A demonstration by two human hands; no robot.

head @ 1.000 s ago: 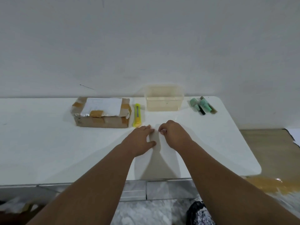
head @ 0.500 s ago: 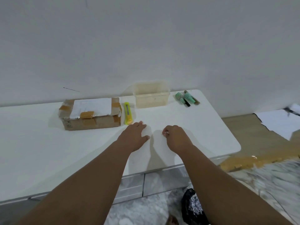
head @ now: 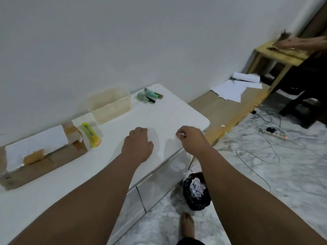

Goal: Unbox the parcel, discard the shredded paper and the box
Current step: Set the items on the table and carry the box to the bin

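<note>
Item: white table, two bare hands, one parcel.

Change noted: the view has swung right since a second ago, bringing a black bag on the floor into sight, part-filled with shredded paper. The hands have drawn apart; the right hand has slid toward the table's right edge, just above that bag.

Right hand: fingers curled shut around a small whitish scrap (probably a last shred, too small to be sure). Judged headed for the bag.

Left hand: palm down on the table, fingers loosely bent, holding nothing.

Box: far left on the table, taped and labelled, well apart from both hands; whether it has been opened cannot be told from here. A yellow cutter lies just beside its right end, untouched.

Also present: clear tub at the far edge, green bottles to its right.

Status, as judged: the paper looks nearly cleared; the box has yet to be discarded.
</note>
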